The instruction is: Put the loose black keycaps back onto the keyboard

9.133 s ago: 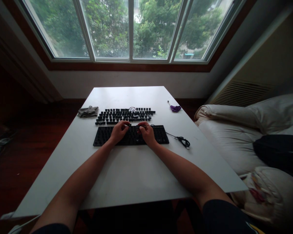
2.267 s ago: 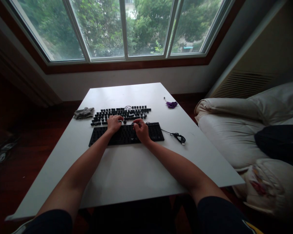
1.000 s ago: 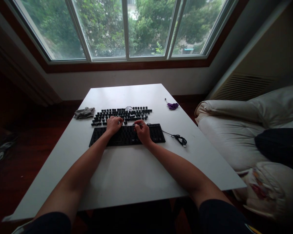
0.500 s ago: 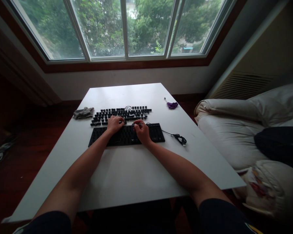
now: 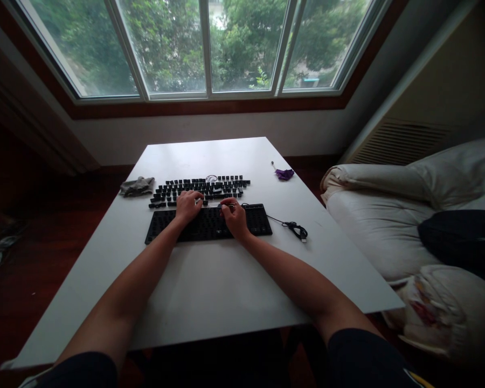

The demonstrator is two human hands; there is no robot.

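Observation:
A black keyboard [image 5: 202,226] lies across the white table in front of me, with the keycaps off at least part of it. Rows of loose black keycaps [image 5: 226,188] stand just behind it. My left hand [image 5: 188,207] rests over the keyboard's back edge, its fingers bent together beside the nearest keycaps; whether one is between the fingertips is hidden. Above the keyboard, right of centre, my right hand [image 5: 233,216] is closed in a pinch. Something small and dark shows at its fingertips, too small to name.
A grey cloth [image 5: 137,186] lies at the table's left edge. Towards the back right is a purple cloth-like thing [image 5: 284,174] by a thin stick. The bundled USB cable [image 5: 296,230] lies right of the keyboard. A pale sofa [image 5: 364,215] stands beyond the table's right edge.
My left hand's fingers have drawn back slightly to the left from the keycaps. My right hand keeps its pinch in nearly the same place. The whole view has shifted very slightly.

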